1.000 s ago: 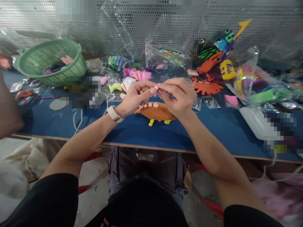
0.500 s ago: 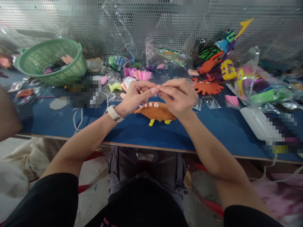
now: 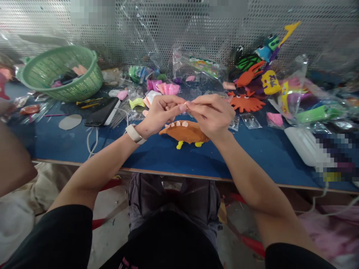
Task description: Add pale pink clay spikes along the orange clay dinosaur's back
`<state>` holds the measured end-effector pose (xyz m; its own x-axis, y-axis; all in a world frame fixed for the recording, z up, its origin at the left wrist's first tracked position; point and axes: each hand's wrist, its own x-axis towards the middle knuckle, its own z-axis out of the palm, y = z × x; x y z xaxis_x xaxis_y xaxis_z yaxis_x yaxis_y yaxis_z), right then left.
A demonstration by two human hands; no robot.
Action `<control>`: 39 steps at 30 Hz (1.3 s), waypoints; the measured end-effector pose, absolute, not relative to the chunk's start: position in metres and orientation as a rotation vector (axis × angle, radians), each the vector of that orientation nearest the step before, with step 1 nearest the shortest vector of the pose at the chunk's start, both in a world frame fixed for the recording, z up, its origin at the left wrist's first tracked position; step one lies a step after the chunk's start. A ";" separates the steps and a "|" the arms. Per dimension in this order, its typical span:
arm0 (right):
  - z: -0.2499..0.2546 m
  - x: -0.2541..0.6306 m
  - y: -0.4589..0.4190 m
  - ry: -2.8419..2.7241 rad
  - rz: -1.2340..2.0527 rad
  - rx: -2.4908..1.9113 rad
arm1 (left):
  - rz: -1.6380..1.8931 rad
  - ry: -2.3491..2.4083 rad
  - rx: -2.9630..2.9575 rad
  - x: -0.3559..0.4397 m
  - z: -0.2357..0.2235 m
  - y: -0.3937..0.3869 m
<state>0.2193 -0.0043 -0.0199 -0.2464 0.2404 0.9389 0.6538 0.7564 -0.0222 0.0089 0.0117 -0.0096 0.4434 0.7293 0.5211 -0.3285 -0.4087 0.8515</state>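
Note:
My left hand (image 3: 162, 114) and my right hand (image 3: 213, 115) meet fingertip to fingertip above the table. Between them they pinch a tiny pale piece of modelling clay (image 3: 185, 105), mostly covered by the fingers. Just below stands an orange-brown clay figure (image 3: 186, 133) with yellow feet and a row of pale pink bits along its top edge. Its right end is hidden behind my right hand. Pink and white clay (image 3: 153, 98) lies past my left hand, and an orange clay crab (image 3: 246, 103) sits beyond my right.
A green basket (image 3: 63, 91) stands at the back left, near a phone (image 3: 101, 114) with a white cable. Clay models, a yellow one (image 3: 270, 82) among them, and plastic bags crowd the back right. A white device (image 3: 301, 145) lies at right. Another person's arm (image 3: 14, 160) reaches in from the left.
My hands stay together over the orange-brown figure, with barely any finger movement. At the left edge, the other person's arm has shifted further into view, toward the right and down.

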 end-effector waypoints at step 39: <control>-0.014 0.205 -0.011 -1.677 -0.168 -0.792 | 1.642 0.575 1.858 0.008 -0.009 0.012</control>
